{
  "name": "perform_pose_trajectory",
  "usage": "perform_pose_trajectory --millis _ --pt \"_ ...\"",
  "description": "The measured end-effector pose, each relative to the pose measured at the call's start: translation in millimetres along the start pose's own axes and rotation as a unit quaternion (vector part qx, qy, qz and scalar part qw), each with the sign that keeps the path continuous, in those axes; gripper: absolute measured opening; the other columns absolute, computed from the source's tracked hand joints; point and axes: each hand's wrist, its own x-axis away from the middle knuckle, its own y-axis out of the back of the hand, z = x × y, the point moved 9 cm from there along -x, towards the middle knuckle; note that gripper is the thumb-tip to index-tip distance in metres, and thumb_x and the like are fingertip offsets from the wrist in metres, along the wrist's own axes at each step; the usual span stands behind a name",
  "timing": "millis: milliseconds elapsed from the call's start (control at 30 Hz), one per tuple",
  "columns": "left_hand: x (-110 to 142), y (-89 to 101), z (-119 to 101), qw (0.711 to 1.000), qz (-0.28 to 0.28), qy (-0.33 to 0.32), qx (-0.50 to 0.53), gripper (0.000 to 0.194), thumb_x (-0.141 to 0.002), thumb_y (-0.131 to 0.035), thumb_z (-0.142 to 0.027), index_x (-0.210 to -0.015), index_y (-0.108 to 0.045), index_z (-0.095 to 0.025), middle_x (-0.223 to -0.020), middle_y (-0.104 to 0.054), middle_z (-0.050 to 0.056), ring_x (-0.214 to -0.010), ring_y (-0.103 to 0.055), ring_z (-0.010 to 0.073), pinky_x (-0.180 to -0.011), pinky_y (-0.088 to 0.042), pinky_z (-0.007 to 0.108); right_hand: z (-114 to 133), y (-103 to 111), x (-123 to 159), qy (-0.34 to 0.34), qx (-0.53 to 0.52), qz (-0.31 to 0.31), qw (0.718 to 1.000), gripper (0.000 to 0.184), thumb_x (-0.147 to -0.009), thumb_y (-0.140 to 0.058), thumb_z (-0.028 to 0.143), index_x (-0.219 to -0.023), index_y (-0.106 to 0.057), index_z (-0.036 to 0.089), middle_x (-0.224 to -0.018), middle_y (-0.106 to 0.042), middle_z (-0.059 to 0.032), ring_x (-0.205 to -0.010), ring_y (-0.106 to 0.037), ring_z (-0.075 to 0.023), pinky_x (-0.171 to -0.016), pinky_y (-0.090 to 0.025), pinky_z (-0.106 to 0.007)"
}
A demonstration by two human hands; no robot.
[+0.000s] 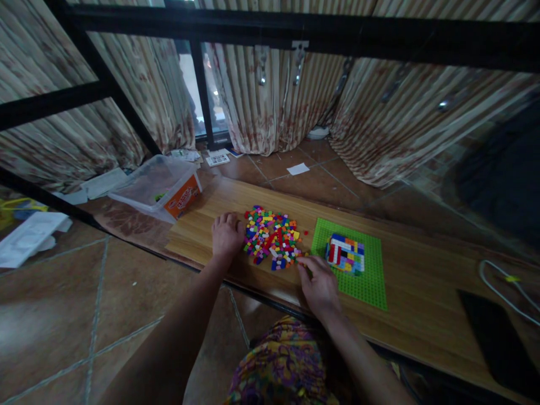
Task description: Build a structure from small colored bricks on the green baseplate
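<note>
Many small coloured toy bricks [273, 239] lie in a loose heap on the wooden board. At the heap's left edge my left hand [226, 235] rests palm down, its fingers loosely bent on the wood and nothing seen in them. My right hand [319, 284] is at the heap's lower right edge, thumb and forefinger pinched together; what sits between them is too small to make out. Just beyond it lies a green studded baseplate [366, 291], bearing a low multicoloured brick build [346, 254] with red, white, blue and yellow parts.
A clear plastic box [143, 183] with an orange label stands at the board's far left end. A dark flat object [495, 337] and a white cable [502, 275] lie to the right. Black metal bars [270, 25] cross above, before striped curtains [270, 107].
</note>
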Motion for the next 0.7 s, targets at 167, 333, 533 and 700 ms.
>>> perform_pose_trajectory --millis 167,333,533,700 --pt "0.9 1.7 -1.4 1.0 -0.005 -0.004 0.0 0.029 -0.087 -0.046 -0.029 -0.106 -0.063 -0.016 -0.113 -0.062 0.014 -0.107 -0.052 0.0309 -0.09 -0.04 0.044 0.4 -3.7 -13.3 0.01 0.044 0.004 0.999 0.022 -0.091 -0.047 0.023 -0.097 -0.068 0.023 -0.092 -0.067 -0.0072 -0.09 -0.06 -0.0241 -0.082 -0.047 -0.039" --pt "-0.4 2.8 -2.6 1.0 -0.01 -0.007 -0.001 0.03 -0.087 -0.046 -0.029 -0.106 -0.063 -0.016 -0.113 -0.063 0.013 -0.106 -0.053 0.031 -0.091 -0.041 0.044 -3.1 -6.8 -23.6 -0.012 0.087 -0.015 0.996 0.022 -0.091 -0.048 0.024 -0.1 -0.068 0.02 -0.094 -0.065 -0.0095 -0.092 -0.058 -0.0257 -0.083 -0.046 -0.04" --pt "-1.3 3.3 -2.4 1.0 -0.01 -0.01 -0.001 0.031 -0.086 -0.046 -0.031 -0.106 -0.063 -0.015 -0.113 -0.063 0.013 -0.106 -0.053 0.0312 -0.092 -0.041 0.044 -0.4 -14.4 -27.8 -0.013 0.101 0.0 0.995 0.019 -0.09 -0.05 0.022 -0.097 -0.068 0.021 -0.093 -0.065 -0.0086 -0.091 -0.056 -0.0258 -0.083 -0.045 -0.039" --pt "-1.3 2.6 -1.6 1.0 -0.016 -0.015 -0.003 0.03 -0.086 -0.046 -0.031 -0.105 -0.064 -0.015 -0.112 -0.064 0.013 -0.104 -0.053 0.0305 -0.091 -0.041 0.044 6.0 -21.4 -21.9 -0.007 0.087 0.033 0.996 0.019 -0.089 -0.052 0.02 -0.096 -0.07 0.023 -0.093 -0.065 -0.0063 -0.092 -0.056 -0.0242 -0.083 -0.045 -0.037"
